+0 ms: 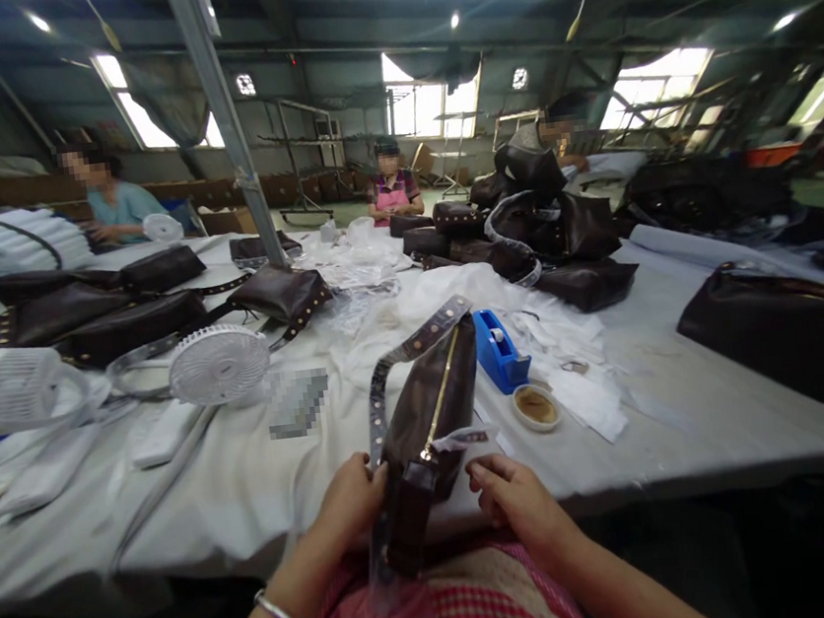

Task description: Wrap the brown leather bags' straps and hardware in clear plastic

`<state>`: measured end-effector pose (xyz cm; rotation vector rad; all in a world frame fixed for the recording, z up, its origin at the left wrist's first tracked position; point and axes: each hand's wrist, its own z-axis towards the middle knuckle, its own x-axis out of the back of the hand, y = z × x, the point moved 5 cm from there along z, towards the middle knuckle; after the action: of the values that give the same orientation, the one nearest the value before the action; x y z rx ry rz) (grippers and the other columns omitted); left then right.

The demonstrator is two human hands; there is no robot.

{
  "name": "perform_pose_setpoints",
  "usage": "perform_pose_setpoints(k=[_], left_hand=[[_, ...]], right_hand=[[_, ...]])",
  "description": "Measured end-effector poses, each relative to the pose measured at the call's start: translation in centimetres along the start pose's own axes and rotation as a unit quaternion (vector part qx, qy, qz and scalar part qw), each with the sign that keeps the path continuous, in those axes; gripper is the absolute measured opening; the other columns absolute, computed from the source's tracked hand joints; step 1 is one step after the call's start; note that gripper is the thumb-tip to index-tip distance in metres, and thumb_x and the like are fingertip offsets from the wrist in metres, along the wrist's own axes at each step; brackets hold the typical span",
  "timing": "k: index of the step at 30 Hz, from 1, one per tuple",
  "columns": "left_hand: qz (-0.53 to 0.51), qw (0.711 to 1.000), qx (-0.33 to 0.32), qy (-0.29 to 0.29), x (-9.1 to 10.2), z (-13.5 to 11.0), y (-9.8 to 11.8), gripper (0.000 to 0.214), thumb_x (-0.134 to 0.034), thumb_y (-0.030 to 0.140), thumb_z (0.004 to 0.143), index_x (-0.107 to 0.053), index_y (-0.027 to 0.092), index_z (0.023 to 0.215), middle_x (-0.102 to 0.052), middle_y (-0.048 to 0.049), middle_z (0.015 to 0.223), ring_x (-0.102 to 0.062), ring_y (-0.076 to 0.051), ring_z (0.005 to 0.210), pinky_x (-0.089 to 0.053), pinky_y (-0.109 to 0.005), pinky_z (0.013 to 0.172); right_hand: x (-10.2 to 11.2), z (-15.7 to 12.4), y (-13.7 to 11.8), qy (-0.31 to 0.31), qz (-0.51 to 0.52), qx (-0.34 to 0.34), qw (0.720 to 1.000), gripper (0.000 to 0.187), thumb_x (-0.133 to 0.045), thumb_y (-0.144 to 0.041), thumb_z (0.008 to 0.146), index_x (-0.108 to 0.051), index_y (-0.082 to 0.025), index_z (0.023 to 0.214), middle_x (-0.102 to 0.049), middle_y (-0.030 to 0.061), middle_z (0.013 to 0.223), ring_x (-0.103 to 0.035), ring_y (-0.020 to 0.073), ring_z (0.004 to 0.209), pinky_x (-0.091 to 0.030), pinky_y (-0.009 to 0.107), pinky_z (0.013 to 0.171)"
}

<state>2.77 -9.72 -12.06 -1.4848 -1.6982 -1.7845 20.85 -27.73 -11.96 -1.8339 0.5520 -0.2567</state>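
Observation:
A dark brown leather handbag (429,396) with a gold zipper lies at the table's front edge, one end towards me. Its studded strap (377,392), wrapped in clear plastic, runs along the left side. My left hand (355,499) is closed on the bag's near left side, thumb against the leather. A zipper pull (463,438) in a pale wrap hangs over the bag's right side. Just below that pull, my right hand (512,496) is closed, fingers curled and pinched together beside the bag; what they hold, if anything, cannot be made out.
A blue tape dispenser (498,354) and a round dish of brown paste (536,407) stand right of the bag. White fans (219,364) are on the left. Several brown bags (283,294) lie around, with a large one (779,332) at right. Co-workers sit across the table.

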Motion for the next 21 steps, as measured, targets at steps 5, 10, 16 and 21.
perform_pose_setpoints(k=[5,10,16,21], left_hand=[[0.109,0.993,0.04,-0.034,-1.8,-1.6,-0.9,0.039,-0.065,0.043,0.078,-0.064,0.013,0.102,-0.073,-0.0189,0.097,-0.071,-0.033,0.089,-0.047,-0.033,0.067],[0.159,0.983,0.051,-0.077,-1.5,-1.5,-0.8,0.036,-0.068,0.048,0.079,-0.068,0.013,0.089,-0.073,-0.0152,0.089,-0.071,-0.027,0.083,-0.051,-0.034,0.07],[0.182,0.983,0.035,-0.009,1.1,-2.1,-1.4,0.034,-0.054,0.042,0.091,-0.069,0.011,0.095,-0.072,-0.0177,0.091,-0.07,-0.03,0.09,-0.053,-0.039,0.078],[0.188,0.964,-0.165,0.091,4.7,-4.2,3.0,0.06,-0.056,0.036,0.092,-0.041,0.014,0.145,-0.047,-0.0198,0.146,-0.04,-0.032,0.139,-0.035,-0.044,0.113]], right_hand=[[-1.0,-1.0,-1.2,-0.022,-0.114,0.068,0.991,0.034,-0.065,-0.044,0.08,-0.067,-0.014,0.096,-0.058,-0.0007,0.067,-0.049,0.0134,0.058,-0.037,0.026,0.053],[-1.5,-1.5,-1.1,-0.022,-0.186,0.135,0.973,0.023,-0.065,-0.035,0.083,-0.07,-0.016,0.094,-0.067,0.0044,0.08,-0.058,0.0191,0.074,-0.046,0.031,0.068],[-5.8,-4.0,-2.0,-0.238,-0.097,0.143,0.956,0.05,-0.072,-0.04,0.081,-0.065,-0.019,0.125,-0.069,0.0089,0.109,-0.063,0.0248,0.097,-0.05,0.036,0.083],[-8.1,-4.3,-2.9,-0.294,0.001,0.101,0.95,0.033,-0.072,-0.045,0.082,-0.075,-0.017,0.1,-0.07,0.0033,0.087,-0.063,0.0197,0.082,-0.049,0.033,0.08]])
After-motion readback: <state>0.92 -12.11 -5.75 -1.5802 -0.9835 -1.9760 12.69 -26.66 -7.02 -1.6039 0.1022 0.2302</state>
